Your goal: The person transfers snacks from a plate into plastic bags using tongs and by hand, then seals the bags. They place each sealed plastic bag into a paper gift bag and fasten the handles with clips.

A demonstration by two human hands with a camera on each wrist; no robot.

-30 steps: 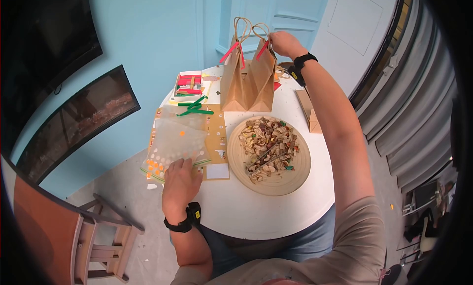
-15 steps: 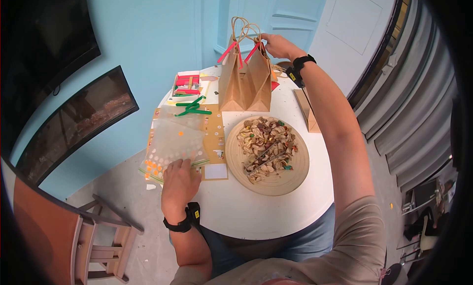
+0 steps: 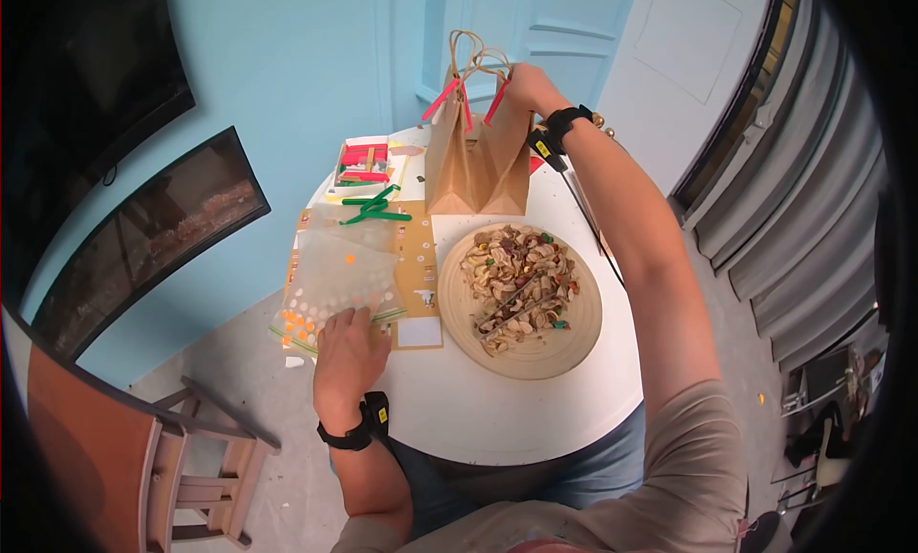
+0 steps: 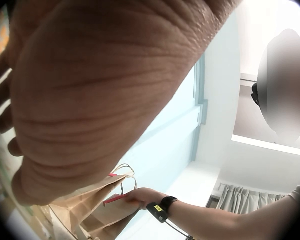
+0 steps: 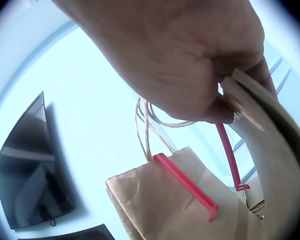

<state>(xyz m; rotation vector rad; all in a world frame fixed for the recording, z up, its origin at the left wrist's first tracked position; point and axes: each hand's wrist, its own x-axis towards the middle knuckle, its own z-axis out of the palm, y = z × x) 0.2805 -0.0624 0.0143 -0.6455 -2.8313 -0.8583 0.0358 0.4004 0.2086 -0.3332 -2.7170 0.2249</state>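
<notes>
Two brown paper bags with twisted handles stand at the far side of the round table, a red clip on each one's upper part. My right hand pinches the top edge of the right-hand bag between thumb and fingers, beside its red clip. At the near left, my left hand rests with relaxed fingers on the zip edge of a dotted clear zip bag. Green clips lie at that bag's far end.
A large beige plate holds a heap of dried shavings with tongs lying across them. Behind the zip bag stands a small box of red and green clips. A brown printed sheet lies under the zip bag. A wooden chair stands left.
My right hand has shifted left along the bag top and now grips its edge; the wrist has come lower and nearer. The left hand has stayed on the zip bag.
</notes>
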